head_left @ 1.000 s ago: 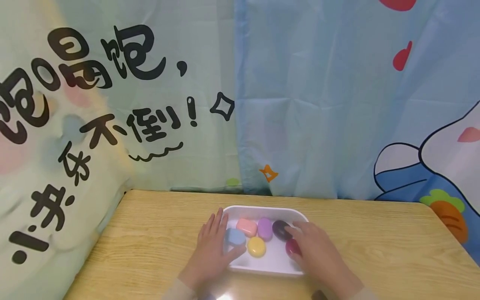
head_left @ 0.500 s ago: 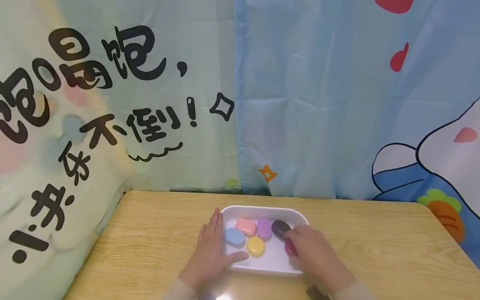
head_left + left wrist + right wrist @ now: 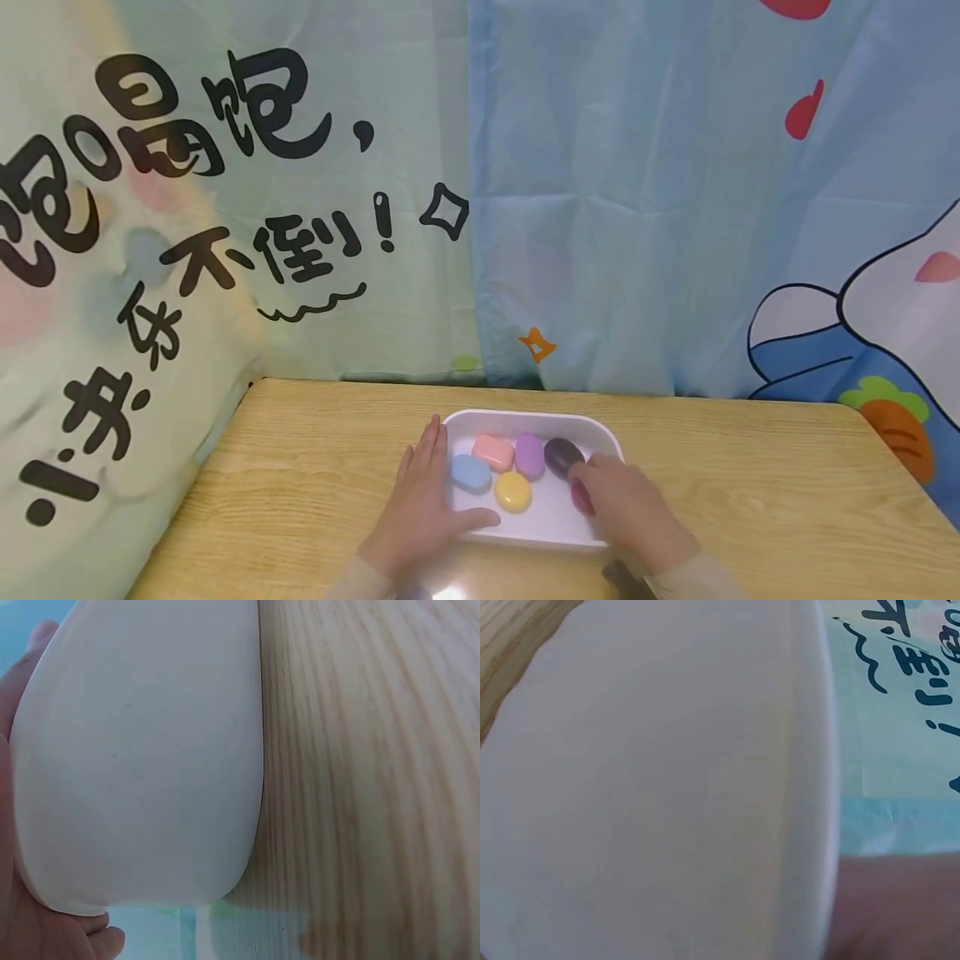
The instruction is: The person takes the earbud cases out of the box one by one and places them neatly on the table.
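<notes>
Behind the tabletop [image 3: 315, 467] hang two printed curtains, a pale green one with black lettering [image 3: 225, 208] beyond the left edge and a blue cartoon one [image 3: 675, 208] along the far edge. Near the middle of the near edge sits a white tray [image 3: 525, 418], flanked by both hands. Left hand [image 3: 423, 508]: fingers straight along the tray's left wall, thumb hooked over the near rim; the wrist view shows the palm [image 3: 22, 930] flat against the wall [image 3: 142, 765]. Right hand [image 3: 626, 508]: laid over the tray's right side with fingers curled; whether they pinch the dark red soap [image 3: 579, 497] beneath them or only clasp the rim cannot be told.

Inside the tray, from larger to smaller: dark purple soap [image 3: 562, 455], pink soap [image 3: 492, 452], blue soap [image 3: 470, 472], yellow soap [image 3: 513, 491], lilac soap [image 3: 529, 455], all close together.

Handling note: the tray seems best steadied with even pressure from both sides and kept level, since the smooth bars would likely slide. Nothing else on the wood stands in the way; the curtains close off the far and left edges.
</notes>
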Available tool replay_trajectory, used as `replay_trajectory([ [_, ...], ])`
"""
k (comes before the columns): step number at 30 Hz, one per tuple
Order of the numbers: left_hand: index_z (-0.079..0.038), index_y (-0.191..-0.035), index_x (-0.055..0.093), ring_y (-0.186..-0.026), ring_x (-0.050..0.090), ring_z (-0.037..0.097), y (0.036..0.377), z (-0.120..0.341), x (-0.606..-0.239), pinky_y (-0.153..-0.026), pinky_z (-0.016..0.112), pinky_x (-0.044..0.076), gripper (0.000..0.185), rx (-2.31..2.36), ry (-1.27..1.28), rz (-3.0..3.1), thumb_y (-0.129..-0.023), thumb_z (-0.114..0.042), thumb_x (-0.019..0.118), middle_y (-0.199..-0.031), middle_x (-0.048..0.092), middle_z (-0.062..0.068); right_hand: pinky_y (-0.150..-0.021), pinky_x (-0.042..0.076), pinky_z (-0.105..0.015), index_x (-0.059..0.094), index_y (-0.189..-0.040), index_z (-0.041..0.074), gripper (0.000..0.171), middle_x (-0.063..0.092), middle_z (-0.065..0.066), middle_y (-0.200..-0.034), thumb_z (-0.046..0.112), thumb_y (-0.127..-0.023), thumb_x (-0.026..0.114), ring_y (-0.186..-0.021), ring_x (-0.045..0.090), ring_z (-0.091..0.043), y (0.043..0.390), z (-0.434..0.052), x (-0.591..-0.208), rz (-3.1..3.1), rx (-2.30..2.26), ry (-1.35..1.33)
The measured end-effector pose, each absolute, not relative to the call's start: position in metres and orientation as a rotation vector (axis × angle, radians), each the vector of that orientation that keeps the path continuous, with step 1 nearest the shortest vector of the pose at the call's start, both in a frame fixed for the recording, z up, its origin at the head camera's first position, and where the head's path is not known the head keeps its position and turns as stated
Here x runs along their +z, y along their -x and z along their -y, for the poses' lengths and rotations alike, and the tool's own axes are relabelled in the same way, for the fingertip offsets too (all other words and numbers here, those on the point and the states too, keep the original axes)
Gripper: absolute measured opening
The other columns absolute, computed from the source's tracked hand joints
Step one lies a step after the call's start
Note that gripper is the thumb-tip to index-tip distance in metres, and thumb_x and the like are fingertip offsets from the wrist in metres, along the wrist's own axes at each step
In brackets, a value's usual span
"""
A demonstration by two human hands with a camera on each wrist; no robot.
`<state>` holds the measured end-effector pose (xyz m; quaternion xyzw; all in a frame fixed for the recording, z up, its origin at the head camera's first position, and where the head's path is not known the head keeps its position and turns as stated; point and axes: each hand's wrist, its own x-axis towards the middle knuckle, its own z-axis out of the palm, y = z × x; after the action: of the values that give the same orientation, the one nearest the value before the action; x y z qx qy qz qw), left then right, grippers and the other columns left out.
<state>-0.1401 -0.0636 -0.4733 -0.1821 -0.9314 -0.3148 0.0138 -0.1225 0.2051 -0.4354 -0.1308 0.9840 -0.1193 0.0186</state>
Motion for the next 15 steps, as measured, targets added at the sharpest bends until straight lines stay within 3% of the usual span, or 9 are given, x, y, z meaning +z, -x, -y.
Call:
replay_trajectory([
  [6,0.005,-0.158,0.016,-0.152,0.016,0.034,0.1404,0.0619,-0.4733,-0.122,0.057,0.013,0.127,-0.994,0.566,2.906,-0.073,-0.067,0.077,-0.167,0.011,0.016,-0.064,0.047,-0.035,0.063,-0.083,0.016,0.026,0.05,0.0,-0.075,-0.008,-0.076,0.071,-0.066,0.046,-0.018,0.1253,-0.2061,-0.4369,-3.02,-0.377,0.353],
  [15,0.007,-0.157,0.018,-0.152,0.017,0.036,0.1394,0.062,-0.4712,-0.121,0.057,0.013,0.125,-0.992,0.549,2.918,-0.074,-0.065,0.078,-0.167,0.011,0.017,-0.072,0.051,-0.04,0.071,-0.097,0.013,0.04,0.058,-0.001,-0.081,-0.009,-0.064,0.079,-0.072,0.051,-0.019,0.1276,-0.2055,-0.4377,-2.985,-0.395,0.307],
])
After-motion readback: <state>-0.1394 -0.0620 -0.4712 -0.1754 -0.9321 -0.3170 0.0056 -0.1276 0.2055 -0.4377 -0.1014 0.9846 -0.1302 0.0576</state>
